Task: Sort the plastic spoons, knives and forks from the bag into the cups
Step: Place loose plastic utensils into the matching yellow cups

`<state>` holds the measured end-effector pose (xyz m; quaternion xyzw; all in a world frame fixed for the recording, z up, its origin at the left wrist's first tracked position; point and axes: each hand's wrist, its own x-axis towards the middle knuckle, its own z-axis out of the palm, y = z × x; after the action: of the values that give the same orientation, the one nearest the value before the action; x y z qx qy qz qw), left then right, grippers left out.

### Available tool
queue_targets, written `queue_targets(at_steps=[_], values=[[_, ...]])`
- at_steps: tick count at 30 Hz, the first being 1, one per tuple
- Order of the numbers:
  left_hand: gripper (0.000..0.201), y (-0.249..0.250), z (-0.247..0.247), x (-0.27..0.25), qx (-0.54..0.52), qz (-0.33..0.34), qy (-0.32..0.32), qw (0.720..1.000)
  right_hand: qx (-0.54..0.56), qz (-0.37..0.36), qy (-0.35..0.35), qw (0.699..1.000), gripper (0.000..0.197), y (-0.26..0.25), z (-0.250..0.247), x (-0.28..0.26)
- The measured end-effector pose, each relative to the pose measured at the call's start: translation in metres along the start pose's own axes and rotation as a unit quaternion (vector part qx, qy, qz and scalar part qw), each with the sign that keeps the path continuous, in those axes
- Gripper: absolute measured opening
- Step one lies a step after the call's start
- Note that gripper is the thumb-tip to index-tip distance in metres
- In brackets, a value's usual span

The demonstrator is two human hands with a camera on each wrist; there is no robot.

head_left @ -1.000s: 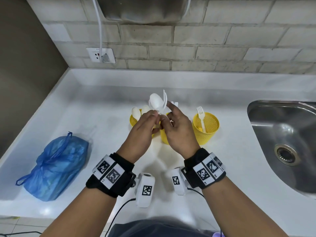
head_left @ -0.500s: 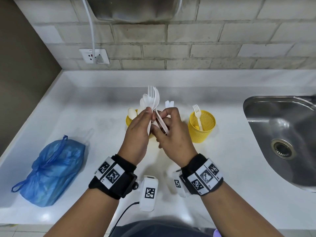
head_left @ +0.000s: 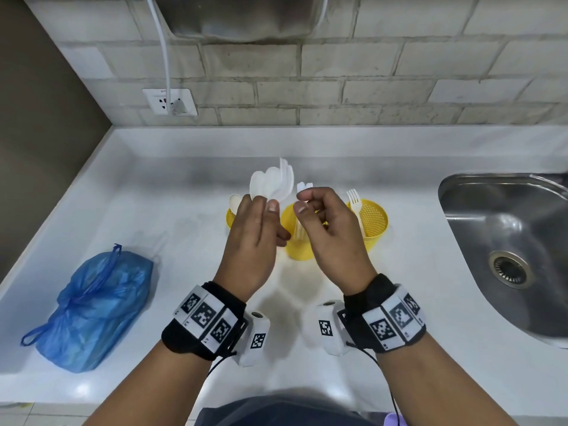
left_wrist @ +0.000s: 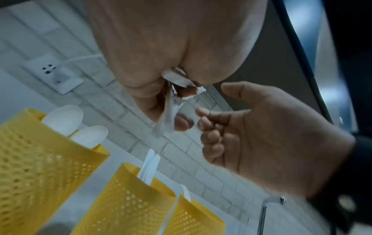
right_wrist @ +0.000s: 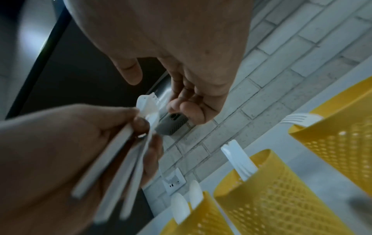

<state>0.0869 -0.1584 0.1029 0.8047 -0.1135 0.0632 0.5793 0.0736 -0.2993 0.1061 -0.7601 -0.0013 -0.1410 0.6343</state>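
My left hand point(head_left: 259, 204) grips a fanned bunch of white plastic cutlery point(head_left: 270, 182) by the handles, above three yellow mesh cups. The handles point(right_wrist: 120, 159) lie across its palm. My right hand point(head_left: 302, 202) hovers just right of the bunch with loosely curled fingers point(left_wrist: 209, 125), holding nothing. The left cup point(head_left: 230, 215) holds spoons point(left_wrist: 64, 117), the middle cup point(head_left: 295, 244) holds knives point(right_wrist: 237, 159), and the right cup point(head_left: 375, 222) holds a fork point(head_left: 355, 204). The tied blue bag point(head_left: 92, 305) lies at the left of the counter.
A steel sink point(head_left: 507, 241) is set into the white counter point(head_left: 184, 226) at the right. A brick wall with a socket point(head_left: 169, 101) and white cable runs behind. A metal appliance point(head_left: 239, 16) hangs above.
My right hand has let go of the handle it pinched in the bunch and drawn away to the right. The left hand still holds the bunch, now fanned wider.
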Motion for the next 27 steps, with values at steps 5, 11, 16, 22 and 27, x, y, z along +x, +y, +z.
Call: queue_targets(at_steps=[5, 11, 16, 22, 27], values=[[0.024, -0.009, 0.010, -0.003, 0.155, 0.098, -0.015, 0.983, 0.002, 0.054, -0.021, 0.998, 0.027, -0.009, 0.001, 0.008], [0.024, -0.011, 0.014, -0.005, 0.232, 0.109, -0.032, 0.966, -0.035, 0.062, -0.030, 0.997, 0.032, -0.008, 0.009, 0.006], [0.032, -0.013, 0.014, -0.007, 0.240, 0.114, -0.017, 0.964, -0.010, 0.075, -0.013, 0.997, 0.032, -0.003, 0.008, 0.009], [0.027, -0.009, 0.012, -0.011, 0.209, 0.090, -0.052, 0.972, 0.054, 0.104, -0.009, 0.993, 0.024, -0.002, 0.005, 0.010], [0.008, -0.003, 0.005, -0.012, 0.042, 0.028, -0.027, 0.998, 0.236, 0.151, 0.073, 0.957, 0.014, -0.011, -0.013, 0.018]])
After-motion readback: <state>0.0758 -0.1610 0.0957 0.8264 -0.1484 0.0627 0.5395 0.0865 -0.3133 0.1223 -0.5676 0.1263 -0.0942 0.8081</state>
